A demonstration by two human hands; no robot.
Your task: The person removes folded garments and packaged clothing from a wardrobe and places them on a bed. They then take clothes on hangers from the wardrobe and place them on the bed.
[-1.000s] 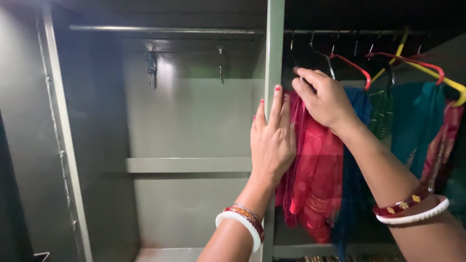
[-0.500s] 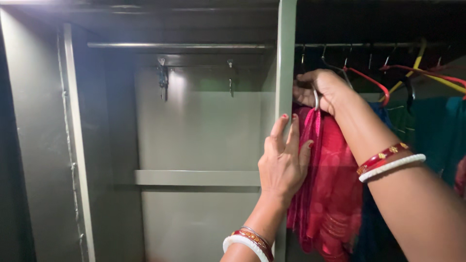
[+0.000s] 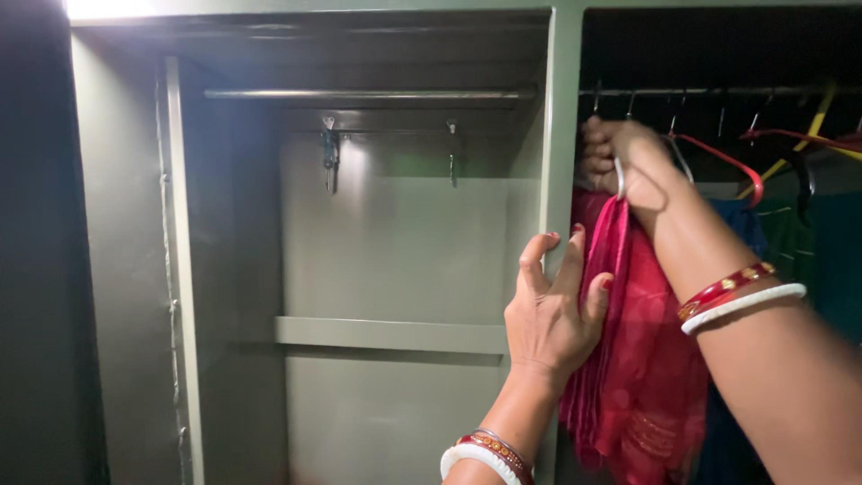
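- Right hand point(image 3: 620, 157) is closed around the hanger point(image 3: 620, 180) of the red cloth point(image 3: 642, 359) at the rail point(image 3: 718, 91).
- Left hand point(image 3: 552, 314), fingers spread, steadies the cloth beside the divider point(image 3: 562, 135).
- Lifting the hook off the rail seems the step in hand.

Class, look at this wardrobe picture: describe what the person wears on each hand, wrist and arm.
Both forearms are bare, with no sleeves in view. The left hand has red-painted nails, and its wrist carries a white bangle beside a red one with gold marks. The right hand has the same pairing at its wrist: a red-and-gold bangle next to a white one.
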